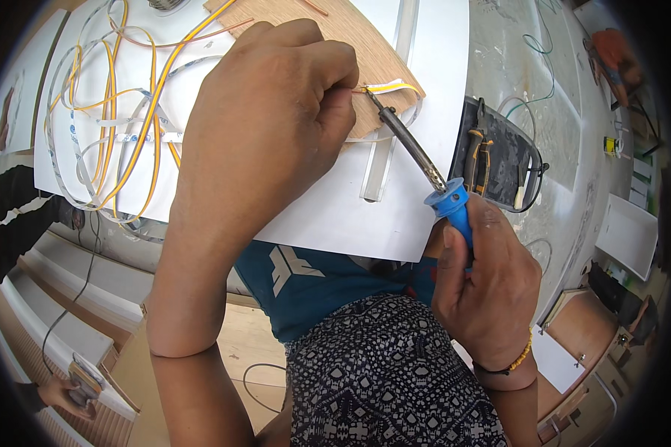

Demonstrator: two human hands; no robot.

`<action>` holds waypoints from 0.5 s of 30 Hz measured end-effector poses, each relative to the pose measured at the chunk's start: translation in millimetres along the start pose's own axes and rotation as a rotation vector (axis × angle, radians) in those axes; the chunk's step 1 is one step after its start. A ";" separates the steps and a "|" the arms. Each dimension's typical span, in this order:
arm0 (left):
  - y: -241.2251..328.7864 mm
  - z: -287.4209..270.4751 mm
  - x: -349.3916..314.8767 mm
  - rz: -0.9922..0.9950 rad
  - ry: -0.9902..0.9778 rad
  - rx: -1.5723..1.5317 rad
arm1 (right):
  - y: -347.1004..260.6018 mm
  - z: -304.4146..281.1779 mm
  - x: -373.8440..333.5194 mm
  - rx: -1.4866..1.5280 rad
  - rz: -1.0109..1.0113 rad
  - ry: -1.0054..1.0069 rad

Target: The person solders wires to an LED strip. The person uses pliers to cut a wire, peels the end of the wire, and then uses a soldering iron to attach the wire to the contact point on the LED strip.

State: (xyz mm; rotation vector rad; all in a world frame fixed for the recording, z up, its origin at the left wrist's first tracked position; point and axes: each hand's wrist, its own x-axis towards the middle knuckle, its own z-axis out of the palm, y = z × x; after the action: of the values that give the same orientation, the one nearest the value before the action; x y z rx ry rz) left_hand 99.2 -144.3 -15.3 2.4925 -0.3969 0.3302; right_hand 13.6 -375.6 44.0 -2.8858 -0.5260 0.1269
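My right hand (492, 276) grips the blue handle of a soldering iron (416, 149), which slants up and left. Its tip meets, or nearly meets, the end of a yellow-and-white LED strip (388, 87) lying on a wooden board (365, 45). Across the board reaches my left hand (276, 112), its thumb and forefinger pinched close to the tip. A short bit of thin reddish wire (359, 90) shows at those fingertips; the rest of the pinch is hidden behind the hand.
Loops of yellow and clear LED strip (155, 97) spread over the white sheet (306, 216) at left. A clear channel (378, 167) runs under the board. Pliers (479, 149) lie in a black tray (499, 171) at right. Another person's hand (67, 397) holds a tool at lower left.
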 end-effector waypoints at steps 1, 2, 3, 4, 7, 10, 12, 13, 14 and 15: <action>-0.2 -0.1 0.1 0.009 -0.002 0.008 | -0.1 0.0 0.0 0.000 0.003 -0.003; -0.4 0.0 0.2 0.009 -0.002 0.008 | 0.3 0.4 0.0 -0.001 0.003 -0.003; -0.7 0.1 0.3 0.014 -0.003 0.010 | 1.0 0.8 -0.1 -0.002 -0.007 0.000; -0.8 0.2 0.3 0.019 -0.004 0.012 | 1.5 1.1 -0.2 -0.003 -0.017 0.002; -0.3 -0.2 -0.7 0.014 -0.008 0.011 | 0.5 1.5 -0.9 -0.009 -0.009 0.000; 0.2 0.2 -1.3 -0.005 -0.018 -0.009 | 0.7 2.3 -1.4 -0.010 -0.008 0.001; -0.2 2.2 -0.4 0.008 -0.015 -0.008 | 1.2 3.3 -1.9 -0.016 -0.004 0.004; -0.6 1.9 -0.3 0.018 -0.012 0.001 | 1.2 3.8 -1.7 -0.016 -0.006 0.008; -0.9 2.0 -0.4 0.018 -0.013 0.001 | 1.4 4.1 -1.4 -0.015 -0.006 0.007; -1.3 2.5 -0.5 0.017 -0.014 0.000 | 1.6 4.2 -0.8 -0.012 -0.003 -0.001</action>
State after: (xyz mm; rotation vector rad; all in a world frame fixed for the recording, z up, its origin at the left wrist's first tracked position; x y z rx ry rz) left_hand 99.6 -144.7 -18.1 2.4938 -0.4242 0.3203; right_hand 12.9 -376.6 39.6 -2.8961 -0.5332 0.1247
